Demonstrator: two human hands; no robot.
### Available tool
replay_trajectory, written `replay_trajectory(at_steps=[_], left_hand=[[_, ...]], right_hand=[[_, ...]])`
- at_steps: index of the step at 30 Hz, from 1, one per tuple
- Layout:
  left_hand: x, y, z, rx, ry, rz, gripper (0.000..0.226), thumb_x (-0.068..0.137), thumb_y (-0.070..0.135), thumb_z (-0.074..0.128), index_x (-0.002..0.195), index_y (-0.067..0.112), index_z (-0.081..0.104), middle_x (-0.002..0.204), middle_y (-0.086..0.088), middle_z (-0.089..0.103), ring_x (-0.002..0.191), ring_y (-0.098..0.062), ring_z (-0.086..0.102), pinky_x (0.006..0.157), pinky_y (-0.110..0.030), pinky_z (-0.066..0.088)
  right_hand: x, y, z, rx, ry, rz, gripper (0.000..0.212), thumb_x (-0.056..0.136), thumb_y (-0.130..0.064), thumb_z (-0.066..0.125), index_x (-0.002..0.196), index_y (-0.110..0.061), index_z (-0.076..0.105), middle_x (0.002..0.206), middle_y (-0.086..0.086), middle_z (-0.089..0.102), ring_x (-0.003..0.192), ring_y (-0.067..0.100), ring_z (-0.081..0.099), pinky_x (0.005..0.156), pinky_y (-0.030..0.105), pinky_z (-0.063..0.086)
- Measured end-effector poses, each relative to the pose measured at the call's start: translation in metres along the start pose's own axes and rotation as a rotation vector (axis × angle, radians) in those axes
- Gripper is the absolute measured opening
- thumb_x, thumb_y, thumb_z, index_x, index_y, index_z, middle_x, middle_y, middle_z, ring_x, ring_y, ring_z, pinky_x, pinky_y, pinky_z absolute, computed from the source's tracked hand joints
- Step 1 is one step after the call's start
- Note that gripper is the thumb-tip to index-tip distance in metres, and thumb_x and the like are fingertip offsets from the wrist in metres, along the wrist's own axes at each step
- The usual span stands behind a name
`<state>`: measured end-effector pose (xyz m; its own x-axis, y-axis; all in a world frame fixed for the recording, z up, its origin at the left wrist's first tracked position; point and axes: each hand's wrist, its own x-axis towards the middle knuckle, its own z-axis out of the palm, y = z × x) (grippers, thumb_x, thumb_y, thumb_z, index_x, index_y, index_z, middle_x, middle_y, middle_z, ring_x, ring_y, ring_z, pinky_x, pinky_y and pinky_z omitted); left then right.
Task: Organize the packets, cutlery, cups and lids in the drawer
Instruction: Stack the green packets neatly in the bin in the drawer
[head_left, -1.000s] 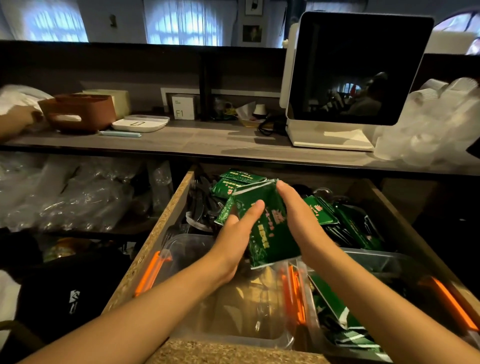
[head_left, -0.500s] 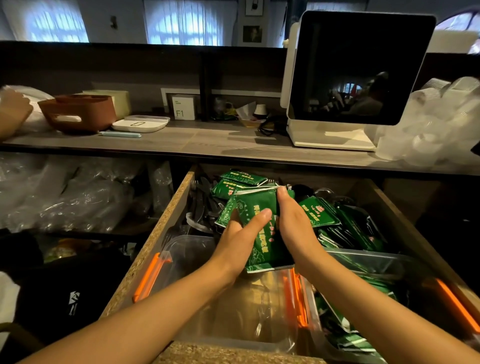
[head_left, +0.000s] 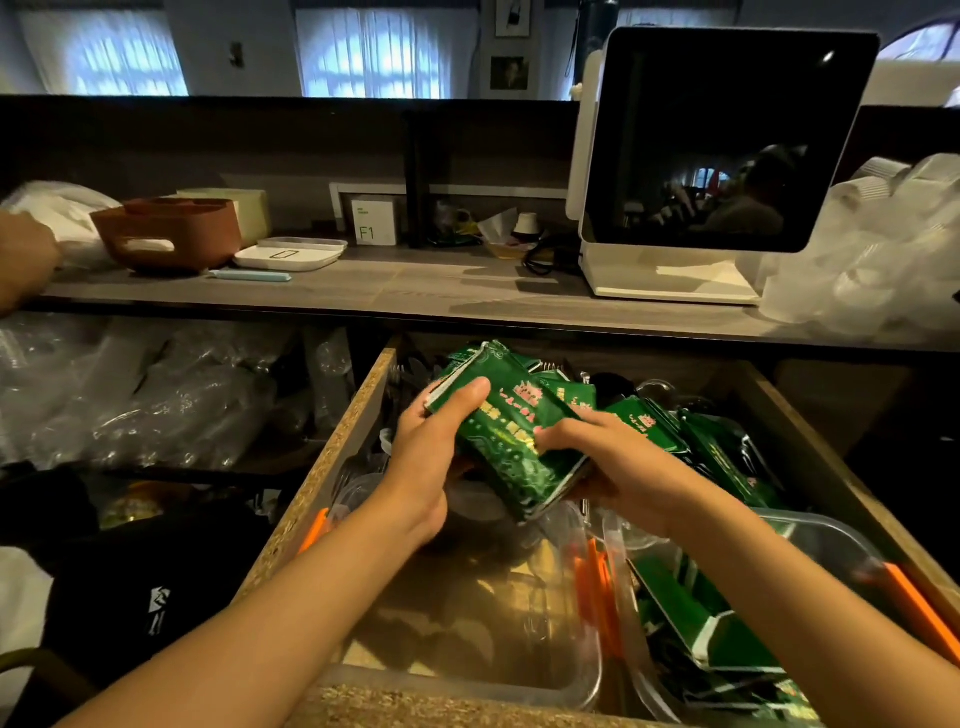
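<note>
A stack of green packets hangs tilted over the open wooden drawer. My left hand grips its upper left end, thumb across the top. My right hand holds its lower right end, fingers curled over the edge. Below the stack sits a clear plastic container with orange clips. A second clear container to the right holds more green packets. Loose green packets and dark cutlery lie at the drawer's back.
A grey counter runs above the drawer with a white screen stand, a brown basket, a white tray and bagged white cups. Plastic-wrapped goods fill the shelf to the left. Another person's hand shows at far left.
The stack has turned from upright to slanting, its top now up left. My right hand slid from the stack's right side down to its lower end; the left moved up.
</note>
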<state>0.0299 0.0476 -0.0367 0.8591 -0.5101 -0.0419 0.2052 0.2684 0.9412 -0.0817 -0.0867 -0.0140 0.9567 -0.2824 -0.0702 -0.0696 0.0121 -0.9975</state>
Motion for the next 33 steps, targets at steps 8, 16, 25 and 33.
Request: replay_trajectory(at_steps=[8,16,25,33], left_hand=[[-0.006,0.009,-0.002,0.187,-0.258,-0.109,0.023,0.09,0.014,0.066,0.113,0.012,0.064,0.109,-0.01,0.074,0.104,-0.025,0.07,0.091,-0.041,0.057],[-0.021,0.015,0.008,0.558,-0.015,0.145,0.055,0.09,0.07,0.048,0.12,0.026,0.059,0.118,0.002,0.067,0.112,-0.018,0.062,0.104,-0.046,0.046],[-0.035,0.032,-0.021,0.363,-0.057,0.059,0.032,0.096,0.053,0.056,0.114,0.027,0.061,0.107,-0.004,0.075,0.095,-0.022,0.073,0.075,-0.043,0.057],[-0.056,0.027,-0.02,0.373,0.032,0.045,0.042,0.078,0.066,0.054,0.105,0.034,0.056,0.114,-0.005,0.067,0.103,-0.027,0.067,0.091,-0.058,0.055]], right_hand=[[0.007,0.008,0.001,0.31,0.354,-0.047,0.025,0.08,-0.027,0.067,0.098,-0.009,0.063,0.091,0.012,0.064,0.084,0.027,0.062,0.074,0.039,0.052],[-0.006,0.005,0.028,0.191,0.343,-0.119,0.039,0.092,-0.044,0.045,0.115,-0.015,0.055,0.107,0.016,0.066,0.098,0.029,0.066,0.077,0.046,0.056],[-0.015,-0.001,0.041,0.19,0.223,-0.156,0.037,0.095,-0.012,0.043,0.125,-0.03,0.052,0.117,0.015,0.064,0.094,0.025,0.066,0.062,0.031,0.055],[-0.019,0.003,0.064,0.166,0.392,-0.015,0.032,0.093,-0.041,0.053,0.098,-0.013,0.066,0.1,0.016,0.069,0.091,0.031,0.067,0.069,0.04,0.053]])
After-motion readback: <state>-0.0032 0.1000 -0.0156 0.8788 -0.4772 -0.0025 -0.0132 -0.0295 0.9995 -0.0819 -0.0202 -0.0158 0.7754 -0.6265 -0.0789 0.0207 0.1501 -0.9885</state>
